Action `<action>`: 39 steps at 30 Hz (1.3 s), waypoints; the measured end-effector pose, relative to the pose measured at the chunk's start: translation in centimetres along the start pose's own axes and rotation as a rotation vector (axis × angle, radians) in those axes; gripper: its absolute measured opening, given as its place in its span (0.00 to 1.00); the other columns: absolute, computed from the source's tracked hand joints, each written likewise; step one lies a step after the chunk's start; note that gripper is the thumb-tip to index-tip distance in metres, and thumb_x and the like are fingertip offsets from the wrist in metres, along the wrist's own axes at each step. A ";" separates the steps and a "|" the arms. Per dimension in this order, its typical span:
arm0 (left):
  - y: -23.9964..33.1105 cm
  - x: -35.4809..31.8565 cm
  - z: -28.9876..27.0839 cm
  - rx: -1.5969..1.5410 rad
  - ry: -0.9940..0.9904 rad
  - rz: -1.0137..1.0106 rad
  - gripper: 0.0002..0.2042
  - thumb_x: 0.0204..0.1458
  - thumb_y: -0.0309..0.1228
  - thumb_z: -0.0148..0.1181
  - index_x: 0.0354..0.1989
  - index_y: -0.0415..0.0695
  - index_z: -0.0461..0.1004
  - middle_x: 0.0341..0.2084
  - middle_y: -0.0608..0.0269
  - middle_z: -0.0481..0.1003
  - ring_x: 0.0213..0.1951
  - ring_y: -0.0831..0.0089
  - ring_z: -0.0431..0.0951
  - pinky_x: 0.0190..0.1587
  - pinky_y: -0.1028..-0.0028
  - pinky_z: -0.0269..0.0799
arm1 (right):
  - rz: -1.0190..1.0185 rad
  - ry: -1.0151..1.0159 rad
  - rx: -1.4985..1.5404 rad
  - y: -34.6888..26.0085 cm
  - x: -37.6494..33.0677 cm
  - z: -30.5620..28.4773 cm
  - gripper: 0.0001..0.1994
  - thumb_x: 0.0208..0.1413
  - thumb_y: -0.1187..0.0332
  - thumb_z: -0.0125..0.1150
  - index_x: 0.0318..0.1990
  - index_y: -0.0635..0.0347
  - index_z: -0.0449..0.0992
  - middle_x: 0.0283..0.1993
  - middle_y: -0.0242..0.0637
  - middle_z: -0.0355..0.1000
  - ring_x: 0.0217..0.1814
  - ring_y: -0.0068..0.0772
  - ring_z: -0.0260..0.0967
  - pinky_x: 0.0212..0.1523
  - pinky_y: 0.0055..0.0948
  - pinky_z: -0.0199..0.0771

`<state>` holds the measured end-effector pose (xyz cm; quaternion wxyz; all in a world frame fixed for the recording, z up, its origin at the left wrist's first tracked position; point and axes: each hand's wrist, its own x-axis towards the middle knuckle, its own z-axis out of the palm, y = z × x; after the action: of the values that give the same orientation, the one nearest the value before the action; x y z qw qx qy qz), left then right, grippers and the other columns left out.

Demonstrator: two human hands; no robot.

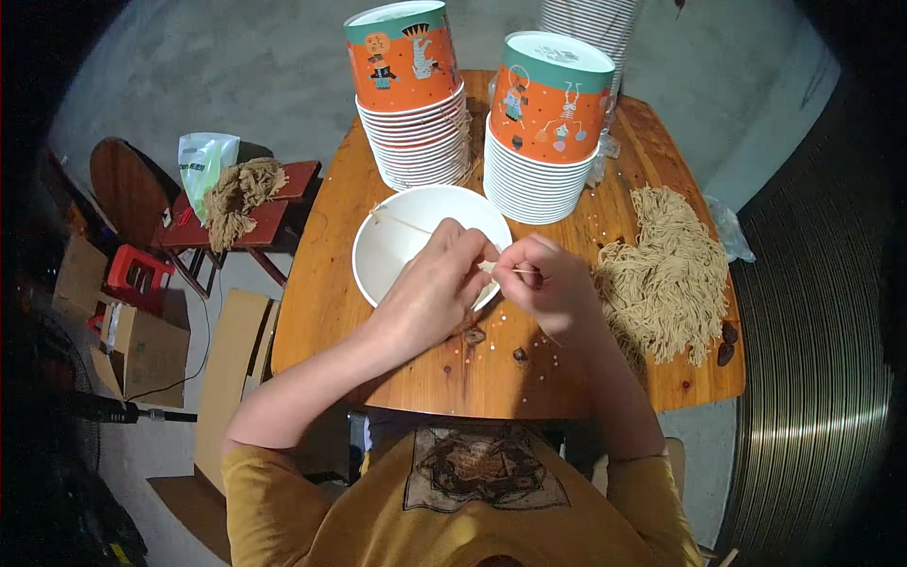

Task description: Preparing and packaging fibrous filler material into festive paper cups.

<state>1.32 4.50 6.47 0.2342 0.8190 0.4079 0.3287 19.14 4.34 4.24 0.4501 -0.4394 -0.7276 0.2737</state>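
On the wooden table before me lies a white paper bucket (385, 248), its open mouth facing up. A thin beige string (406, 226) runs across that mouth from a knot at the far left rim to my fingers. My left hand (436, 272) reaches over the bucket, fingers pinched on the string at the right rim. Just beside it, my right hand (550, 283) is closed, thumb and forefinger gripping a short end of the string. The fingers partly hide the spot where the string meets the rim.
Two stacks of upside-down orange and green paper buckets, left (408, 85) and right (550, 104), stand behind. A heap of beige strings (666, 283) covers the table's right side. More strings (241, 197) hang over a red bench (298, 180). Cardboard boxes (151, 352) sit on the floor.
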 end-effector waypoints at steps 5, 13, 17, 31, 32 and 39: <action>0.2 0.0 -0.3 -0.026 -0.023 -0.038 0.07 0.51 0.22 0.55 0.37 0.39 0.66 0.34 0.49 0.63 0.35 0.50 0.72 0.37 0.60 0.69 | 0.004 -0.009 -0.009 -0.4 0.0 -0.1 0.04 0.47 0.77 0.62 0.28 0.62 0.72 0.21 0.29 0.58 0.19 0.18 0.52 0.21 0.22 0.54; 0.7 -0.3 0.3 0.134 0.055 0.031 0.06 0.51 0.24 0.55 0.34 0.38 0.65 0.31 0.48 0.66 0.31 0.47 0.72 0.31 0.57 0.69 | -0.022 -0.037 -0.109 0.2 -0.3 0.0 0.04 0.49 0.72 0.61 0.31 0.57 0.71 0.26 0.37 0.65 0.23 0.31 0.64 0.25 0.29 0.64; 0.7 -0.3 0.2 0.116 0.072 -0.044 0.06 0.51 0.24 0.58 0.34 0.39 0.68 0.24 0.56 0.71 0.26 0.64 0.74 0.30 0.68 0.69 | -0.053 -0.010 -0.094 0.0 -0.4 0.1 0.05 0.49 0.73 0.61 0.32 0.57 0.71 0.27 0.36 0.65 0.23 0.31 0.64 0.25 0.29 0.64; -0.3 0.1 0.3 -0.513 -0.045 -0.305 0.04 0.51 0.20 0.55 0.31 0.40 0.66 0.23 0.70 0.67 0.27 0.84 0.65 0.30 0.81 0.64 | -0.080 0.029 0.027 0.3 -0.9 0.3 0.06 0.47 0.76 0.61 0.32 0.58 0.70 0.27 0.35 0.66 0.25 0.29 0.64 0.27 0.27 0.65; -0.4 0.2 0.4 -0.512 -0.046 -0.306 0.04 0.51 0.20 0.55 0.31 0.40 0.66 0.23 0.70 0.67 0.27 0.84 0.65 0.30 0.81 0.64 | -0.080 0.030 0.028 0.5 -0.9 0.4 0.06 0.47 0.76 0.61 0.32 0.58 0.70 0.27 0.35 0.66 0.25 0.29 0.64 0.27 0.27 0.65; -0.5 0.8 0.2 -0.727 -0.077 -0.395 0.11 0.48 0.17 0.57 0.37 0.43 0.65 0.28 0.72 0.65 0.31 0.84 0.64 0.37 0.84 0.64 | -0.055 0.092 0.112 0.9 -1.1 0.7 0.04 0.49 0.80 0.60 0.30 0.62 0.71 0.25 0.23 0.60 0.23 0.10 0.50 0.23 0.15 0.51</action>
<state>1.57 5.42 6.27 0.5816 0.6005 0.4058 0.3693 19.06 3.73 2.76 0.5144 -0.4056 -0.7013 0.2813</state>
